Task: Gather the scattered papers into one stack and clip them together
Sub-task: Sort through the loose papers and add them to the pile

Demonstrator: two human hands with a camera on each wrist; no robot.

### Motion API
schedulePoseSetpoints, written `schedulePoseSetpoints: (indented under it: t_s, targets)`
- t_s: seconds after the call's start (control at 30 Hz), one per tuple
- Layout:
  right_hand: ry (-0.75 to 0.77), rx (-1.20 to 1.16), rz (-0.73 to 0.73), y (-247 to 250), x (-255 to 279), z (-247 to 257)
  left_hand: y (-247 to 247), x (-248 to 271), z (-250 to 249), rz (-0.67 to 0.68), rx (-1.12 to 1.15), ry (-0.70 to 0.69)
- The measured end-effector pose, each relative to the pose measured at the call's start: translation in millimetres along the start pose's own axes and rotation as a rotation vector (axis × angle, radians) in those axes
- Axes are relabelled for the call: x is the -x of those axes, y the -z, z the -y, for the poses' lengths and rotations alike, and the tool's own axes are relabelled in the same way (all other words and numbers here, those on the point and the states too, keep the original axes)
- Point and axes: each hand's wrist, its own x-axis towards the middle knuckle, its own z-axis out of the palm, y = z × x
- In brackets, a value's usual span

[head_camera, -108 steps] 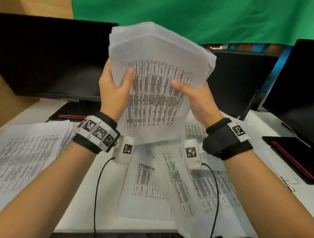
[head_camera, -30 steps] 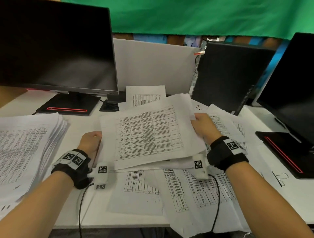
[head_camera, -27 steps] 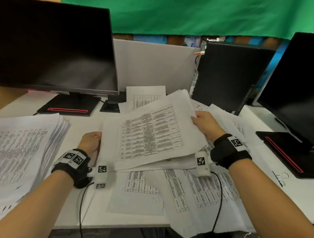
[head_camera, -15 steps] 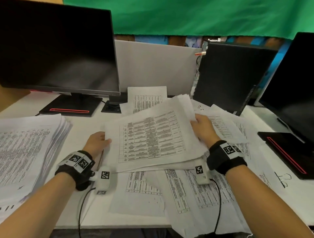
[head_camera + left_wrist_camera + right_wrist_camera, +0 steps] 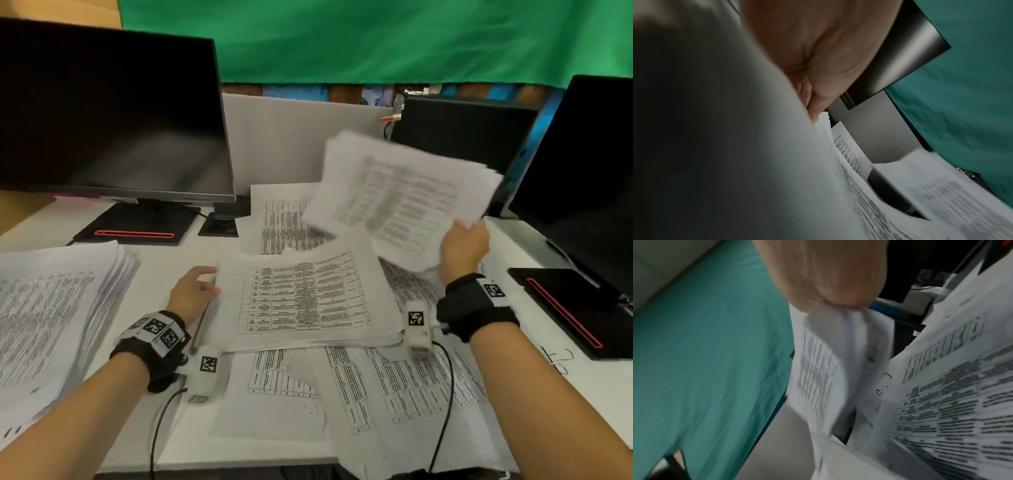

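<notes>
A thick paper stack [image 5: 308, 301] with a printed table on top lies at the middle of the white desk [image 5: 164, 260]. My left hand [image 5: 193, 291] holds its left edge, fingers at the stack's corner [image 5: 824, 118]. My right hand [image 5: 464, 250] grips a bundle of sheets [image 5: 400, 195] by its near right corner and holds it tilted in the air, above and right of the stack. In the right wrist view the fingers [image 5: 828, 285] pinch the bunched sheets [image 5: 828, 369]. Several loose printed sheets [image 5: 394, 387] lie spread under and in front of the stack.
A tall separate pile of papers [image 5: 51, 325] fills the desk's left side. Monitors stand at the back left [image 5: 109, 116] and right [image 5: 589, 164], each on a black base. Wire binder clips [image 5: 558, 359] lie at the right near the base [image 5: 565, 308]. One sheet [image 5: 281, 219] lies behind the stack.
My right hand has lifted a bundle of sheets off the top of the stack, up and to the right. The left hand stays at the stack's left edge.
</notes>
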Motion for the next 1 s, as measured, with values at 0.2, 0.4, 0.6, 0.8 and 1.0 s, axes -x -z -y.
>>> schedulePoseSetpoints:
  t_s: [0.2,0.4,0.6,0.8,1.0]
  targets:
    - [-0.191,-0.363,0.133,-7,1,-3,1,12,-45,0.016,0.158,-0.038]
    - [-0.080,-0.354,0.589,-7,37,9,31,8,-110,0.165,0.598,-0.171]
    - [0.064,-0.457,0.842,-7,49,28,30,13,-111,-0.123,0.373,-0.551]
    - [0.128,-0.196,0.985,-8,50,-2,11,26,-73,-0.140,0.404,-0.554]
    - [0.021,-0.371,0.774,-17,55,32,11,23,-101,-0.305,0.507,-0.614]
